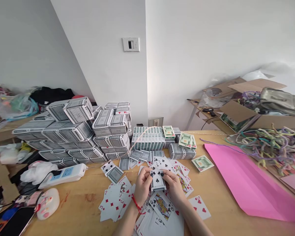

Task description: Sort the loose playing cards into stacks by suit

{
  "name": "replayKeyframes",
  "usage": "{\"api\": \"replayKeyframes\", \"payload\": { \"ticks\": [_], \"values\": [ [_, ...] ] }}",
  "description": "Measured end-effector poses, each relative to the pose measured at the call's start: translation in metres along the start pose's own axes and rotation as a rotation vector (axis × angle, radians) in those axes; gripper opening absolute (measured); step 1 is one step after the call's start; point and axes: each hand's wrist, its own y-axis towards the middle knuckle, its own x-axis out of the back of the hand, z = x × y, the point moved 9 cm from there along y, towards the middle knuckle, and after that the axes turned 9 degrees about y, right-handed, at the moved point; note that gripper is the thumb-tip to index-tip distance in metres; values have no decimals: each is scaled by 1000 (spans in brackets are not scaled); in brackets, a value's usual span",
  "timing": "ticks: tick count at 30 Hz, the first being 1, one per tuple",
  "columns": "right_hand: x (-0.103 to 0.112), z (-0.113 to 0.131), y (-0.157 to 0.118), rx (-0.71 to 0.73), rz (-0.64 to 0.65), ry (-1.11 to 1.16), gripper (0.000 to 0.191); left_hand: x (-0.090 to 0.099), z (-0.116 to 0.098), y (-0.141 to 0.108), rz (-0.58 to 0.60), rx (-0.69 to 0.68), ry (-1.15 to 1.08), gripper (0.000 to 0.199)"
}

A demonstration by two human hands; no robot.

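Between both hands, over the middle of the table, I hold a playing card (pixel 157 177) showing black clubs. My left hand (pixel 143 183) pinches its left side, thumb on the face, a red string bracelet at the wrist. The right hand (pixel 172 183) grips the opposite side the same way. At the card's lower edge a folded patterned strip shows; how it joins the card I cannot tell. Below my hands lies a loose pile of cards, with a queen (pixel 162 206) on top. More face-up cards (pixel 115 200) spread to the left, and a five of hearts (pixel 200 207) lies right.
Stacked bundles of cards (pixel 68 134) stand at the back left, beside a row of card boxes (pixel 147 139). Single green boxes (pixel 202 163) lie to the right. Around these are a pink sheet (pixel 245 183), tangled yarn (pixel 275 147), a power strip (pixel 66 173) and a phone (pixel 19 219).
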Motion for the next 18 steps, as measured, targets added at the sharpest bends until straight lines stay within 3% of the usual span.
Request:
{"api": "replayKeyframes", "payload": {
  "ticks": [11,18],
  "values": [
    [11,-1,1,12,-108,-74,11,5,-5,1,-71,-54,199,12],
    [1,3,0,52,-8,-127,24,10,-16,-3,-175,-128,301,14]
  ]
}}
